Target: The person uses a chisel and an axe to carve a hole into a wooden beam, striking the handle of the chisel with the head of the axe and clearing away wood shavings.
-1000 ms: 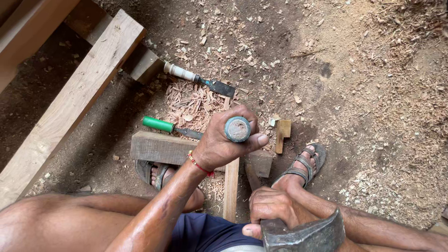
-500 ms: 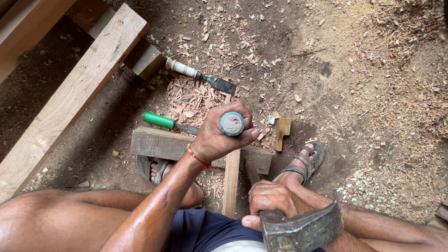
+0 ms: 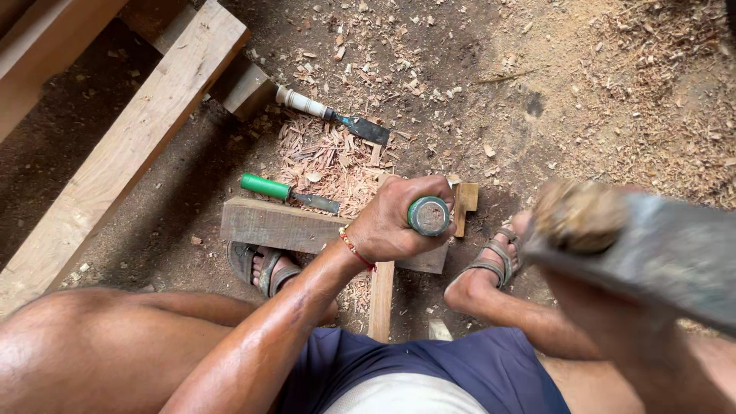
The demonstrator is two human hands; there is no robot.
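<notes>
While the green-handled chisel (image 3: 428, 215) is gripped upright in the closed left hand (image 3: 399, 222), its round handle end is turned up toward the camera and its blade is hidden below the fist; a red beaded band (image 3: 356, 249) is worn at that wrist; the chisel is held over a weathered grey wooden block (image 3: 268, 226) lying flat on the dirt, with a narrow pale wooden strip (image 3: 381, 299) running from under the block toward the body; the right hand (image 3: 606, 307) is seen only as a blur at the right edge, closed around the handle of a heavy grey metal hammer head (image 3: 652, 253) raised well above the ground, also blurred; sandalled feet are set on either side, the left foot (image 3: 268, 268) just under the block, the right foot (image 3: 494, 261) beside a small L-shaped wooden offcut (image 3: 464, 201); a second chisel with a green handle (image 3: 284, 190) lies on the block's far edge, and a white-handled chisel with a dark blade (image 3: 333, 116) lies further off among pale wood shavings (image 3: 330, 157); a long light wooden beam (image 3: 130, 146) is laid diagonally at the left; sawdust is scattered over the earth floor (image 3: 583, 92).
</notes>
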